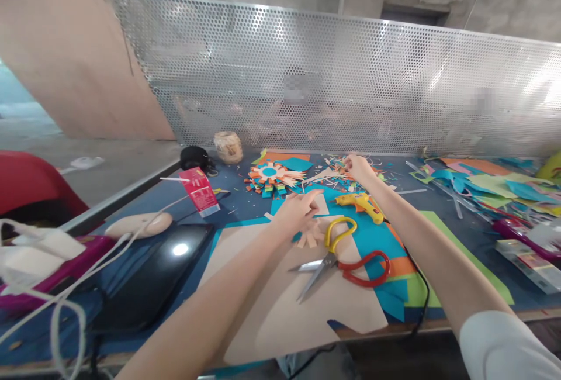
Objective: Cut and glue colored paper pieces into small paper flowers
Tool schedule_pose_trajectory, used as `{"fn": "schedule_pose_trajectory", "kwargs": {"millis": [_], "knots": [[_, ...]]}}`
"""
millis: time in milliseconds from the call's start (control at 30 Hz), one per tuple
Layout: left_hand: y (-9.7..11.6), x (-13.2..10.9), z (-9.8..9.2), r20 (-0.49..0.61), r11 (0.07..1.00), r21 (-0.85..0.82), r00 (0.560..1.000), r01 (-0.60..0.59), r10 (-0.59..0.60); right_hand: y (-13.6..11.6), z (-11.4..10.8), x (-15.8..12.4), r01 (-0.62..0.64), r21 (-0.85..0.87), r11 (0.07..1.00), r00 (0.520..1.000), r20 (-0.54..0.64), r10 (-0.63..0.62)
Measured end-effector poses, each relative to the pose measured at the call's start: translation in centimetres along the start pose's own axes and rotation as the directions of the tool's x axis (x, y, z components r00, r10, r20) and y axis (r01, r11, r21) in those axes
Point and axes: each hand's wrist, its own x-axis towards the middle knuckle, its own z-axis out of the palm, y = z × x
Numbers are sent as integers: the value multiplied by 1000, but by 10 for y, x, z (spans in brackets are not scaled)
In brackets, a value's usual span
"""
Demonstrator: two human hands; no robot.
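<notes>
My left hand (298, 211) hovers over the beige card, its fingers loosely bent and apart, with nothing visible in them. Just below it lies a small fringed piece of beige paper (310, 234). My right hand (359, 168) reaches to the pile of coloured paper scraps (335, 171) near the metal screen. Its fingers are pinched together, and anything between them is hidden. Scissors (329, 258) with one yellow and one red handle lie with blades parted on a large beige sheet (272, 292). Between my forearms rests a yellow glue gun (362, 204) on blue paper.
A layered paper flower (269, 173) sits behind my left hand. Left are a red drink carton (200, 190), a black tablet (153, 280), a computer mouse (140, 224) and white cables. Cut paper (495, 184) is heaped at right. A perforated metal screen (307, 76) bounds the back.
</notes>
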Motion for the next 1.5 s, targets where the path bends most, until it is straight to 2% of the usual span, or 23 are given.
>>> {"fn": "schedule_pose_trajectory", "kwargs": {"millis": [167, 367, 533, 833, 1167, 1267, 1367, 1500], "knots": [[0, 0, 1, -15, 999, -54, 1000, 3, -4, -22, -4, -23, 141, -53, 989, 982, 135, -133], [0, -2, 1, 81, 997, -74, 997, 5, 1, -47, -1, -76, 398, -58, 916, 881, 303, -363], [3, -5, 0, 169, 999, 10, 985, 43, -44, -45, 1, -103, 462, -150, 874, 859, 319, -399], [4, -3, -1, 226, 985, 141, 965, 100, -130, -42, 5, -118, 577, -199, 792, 787, 395, -474], [3, -6, 0, 189, 986, 155, 977, 69, -98, -48, -11, -108, 477, -157, 865, 861, 282, -423], [5, -5, -2, 159, 990, 115, 983, 77, -95, -50, -12, -103, 402, -147, 904, 904, 223, -366], [3, -4, -10, 117, 993, 73, 988, 95, -103, -47, -11, -82, 287, -166, 943, 951, 165, -261], [-10, -5, -24, 50, 989, 37, 988, 142, -144, -33, -10, -38, 130, -230, 964, 988, 113, -106]]}}
